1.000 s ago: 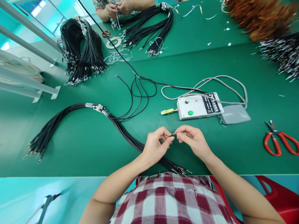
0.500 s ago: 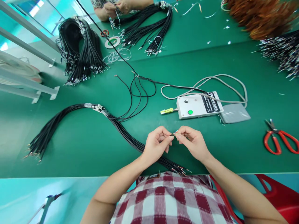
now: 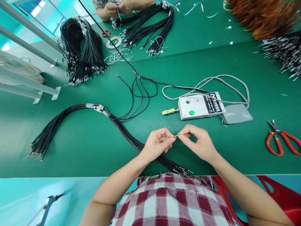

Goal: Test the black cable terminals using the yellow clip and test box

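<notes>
My left hand (image 3: 160,142) is closed in a pinch on the end of a black cable, whose length is mostly hidden behind the hand. From its fingertips, thin wires (image 3: 177,135) stick out to the right. My right hand (image 3: 197,142) pinches the tips of these wires between thumb and forefinger. Under my left hand and wrist runs a bundle of black cables (image 3: 128,135), bound with clear wrap near its middle, its stripped ends (image 3: 182,170) lying close to the table's front edge.
Beyond my hands lies a white control box (image 3: 197,106) with a yellow-green tip and grey pedal (image 3: 237,114). Red-handled cutters (image 3: 279,138) rest at right. Black cable bundles (image 3: 82,53) stand back left. Across the table (image 3: 199,66), a co-worker's hands (image 3: 117,8) hold a white strand.
My right hand has shifted slightly right, its fingers opening into a wider loop while still pinching the wire tips. My left hand stays almost in place.
</notes>
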